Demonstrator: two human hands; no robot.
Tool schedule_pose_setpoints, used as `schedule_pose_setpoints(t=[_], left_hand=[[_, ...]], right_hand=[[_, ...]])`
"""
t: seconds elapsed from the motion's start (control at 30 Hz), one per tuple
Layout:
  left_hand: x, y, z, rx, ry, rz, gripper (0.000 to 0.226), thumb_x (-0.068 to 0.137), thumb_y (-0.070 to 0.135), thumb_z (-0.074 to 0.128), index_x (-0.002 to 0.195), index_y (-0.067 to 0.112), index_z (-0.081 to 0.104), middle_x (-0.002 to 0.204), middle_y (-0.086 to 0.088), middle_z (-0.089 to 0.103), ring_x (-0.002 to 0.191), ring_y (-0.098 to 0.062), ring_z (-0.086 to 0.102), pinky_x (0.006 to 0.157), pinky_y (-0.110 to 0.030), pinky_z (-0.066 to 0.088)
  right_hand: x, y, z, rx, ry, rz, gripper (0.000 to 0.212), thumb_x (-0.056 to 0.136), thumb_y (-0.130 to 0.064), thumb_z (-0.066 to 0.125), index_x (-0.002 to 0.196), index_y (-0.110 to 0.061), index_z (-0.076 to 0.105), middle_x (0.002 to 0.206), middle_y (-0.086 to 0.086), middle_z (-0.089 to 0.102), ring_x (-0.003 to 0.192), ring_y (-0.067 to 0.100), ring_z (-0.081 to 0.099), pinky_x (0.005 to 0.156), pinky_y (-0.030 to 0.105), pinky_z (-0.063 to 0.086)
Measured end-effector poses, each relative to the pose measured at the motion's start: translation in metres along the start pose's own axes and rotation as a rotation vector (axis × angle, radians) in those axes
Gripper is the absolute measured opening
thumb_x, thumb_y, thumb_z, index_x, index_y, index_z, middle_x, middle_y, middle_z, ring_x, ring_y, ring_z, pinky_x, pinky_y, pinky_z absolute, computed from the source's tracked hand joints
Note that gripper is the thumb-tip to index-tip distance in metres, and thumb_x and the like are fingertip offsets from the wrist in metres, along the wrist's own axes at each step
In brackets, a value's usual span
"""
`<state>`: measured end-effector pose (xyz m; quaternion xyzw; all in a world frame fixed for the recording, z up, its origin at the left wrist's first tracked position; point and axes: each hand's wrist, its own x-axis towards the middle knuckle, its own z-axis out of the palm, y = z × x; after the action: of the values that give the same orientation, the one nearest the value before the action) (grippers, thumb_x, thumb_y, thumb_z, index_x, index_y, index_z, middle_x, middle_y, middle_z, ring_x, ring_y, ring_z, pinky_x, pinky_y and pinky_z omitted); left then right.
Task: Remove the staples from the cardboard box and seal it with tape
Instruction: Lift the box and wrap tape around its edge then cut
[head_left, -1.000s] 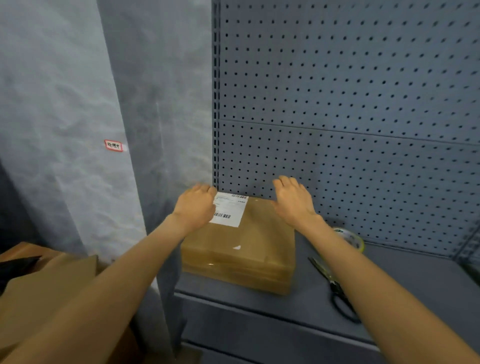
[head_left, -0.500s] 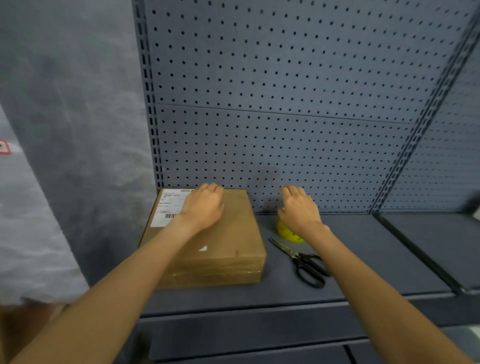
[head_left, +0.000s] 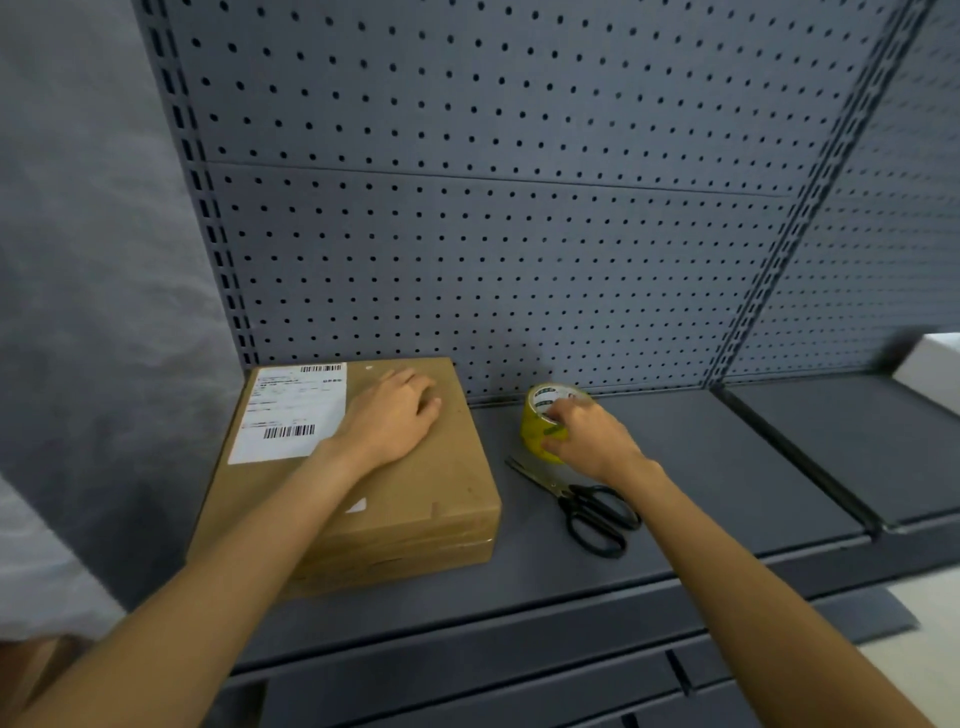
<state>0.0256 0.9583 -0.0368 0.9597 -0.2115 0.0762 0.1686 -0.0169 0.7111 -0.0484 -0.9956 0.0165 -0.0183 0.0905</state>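
A: On the grey shelf (head_left: 727, 483), what is the right hand (head_left: 592, 441) doing?

B: Its fingers are curled round the roll of tape (head_left: 545, 421), thumb low on the yellow side, fingertips over the top rim. The roll stands on its flat face, just off the pegboard back wall (head_left: 519, 234).

A: And the left hand (head_left: 389, 415)?

B: Flat on top of the cardboard box (head_left: 415, 499), fingers relaxed and pressing down, just right of the white shipping label (head_left: 291, 410).

A: Which way does the box lie from the tape?

B: To the left of it, near but apart, with bare shelf between. The box's long side runs front to back, and it is closed. So the right hand is the nearer one to carry the roll across, leftward over the lid, I judge.

A: Anything in the path?

B: The scissors (head_left: 582, 504) lie just in front of the roll, blades pointing back-left towards the box. They sit low; a lifted roll should clear them. I cannot make out any staples.
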Motion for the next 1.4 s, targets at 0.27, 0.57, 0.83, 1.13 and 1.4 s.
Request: schedule_pose_setpoints(t=[0.27, 0.57, 0.83, 1.13, 1.4], left_hand=[[0.0, 0.001, 0.002, 0.004, 0.025, -0.001, 0.041, 0.099, 0.034, 0.04, 0.135, 0.014, 0.049, 0.139, -0.002, 0.048, 0.129, -0.02, 0.04, 0.103, -0.037, 0.036], [-0.003, 0.003, -0.004, -0.057, 0.071, 0.033, 0.038, 0.099, 0.032, 0.044, 0.133, 0.017, 0.051, 0.139, 0.002, 0.049, 0.129, -0.016, 0.042, 0.104, -0.034, 0.035], [-0.01, 0.031, -0.022, -0.313, 0.178, 0.12, 0.051, 0.094, 0.037, 0.054, 0.14, 0.02, 0.043, 0.141, 0.005, 0.045, 0.132, -0.012, 0.038, 0.106, -0.026, 0.03], [-0.02, 0.035, -0.028, -0.477, 0.37, 0.123, 0.036, 0.085, 0.014, 0.068, 0.12, 0.014, 0.063, 0.113, 0.004, 0.059, 0.101, -0.009, 0.056, 0.093, -0.026, 0.047], [-0.02, 0.037, -0.029, -0.579, 0.414, 0.045, 0.043, 0.082, 0.014, 0.071, 0.124, 0.015, 0.061, 0.112, 0.002, 0.059, 0.099, -0.009, 0.056, 0.09, -0.024, 0.049]], right_hand=[[-0.001, 0.002, 0.011, -0.096, 0.071, -0.034, 0.041, 0.092, -0.018, 0.057, 0.13, -0.005, 0.052, 0.12, 0.015, 0.063, 0.112, 0.033, 0.054, 0.09, 0.033, 0.04], [-0.006, -0.007, -0.007, 0.09, 0.079, -0.039, 0.036, 0.092, -0.02, 0.061, 0.125, -0.008, 0.056, 0.116, 0.017, 0.062, 0.105, 0.033, 0.055, 0.069, 0.031, 0.038], [-0.015, -0.052, -0.052, 0.255, 0.175, -0.146, 0.036, 0.09, -0.023, 0.064, 0.123, -0.01, 0.059, 0.095, 0.01, 0.06, 0.084, 0.026, 0.055, 0.069, 0.036, 0.048], [-0.022, -0.084, -0.062, 0.318, 0.24, -0.213, 0.038, 0.09, -0.024, 0.064, 0.126, -0.012, 0.058, 0.102, 0.011, 0.065, 0.088, 0.026, 0.058, 0.075, 0.038, 0.051], [-0.023, -0.092, -0.06, 0.337, 0.272, -0.25, 0.039, 0.089, -0.025, 0.066, 0.125, -0.012, 0.058, 0.103, 0.011, 0.065, 0.088, 0.027, 0.058, 0.074, 0.038, 0.051]])
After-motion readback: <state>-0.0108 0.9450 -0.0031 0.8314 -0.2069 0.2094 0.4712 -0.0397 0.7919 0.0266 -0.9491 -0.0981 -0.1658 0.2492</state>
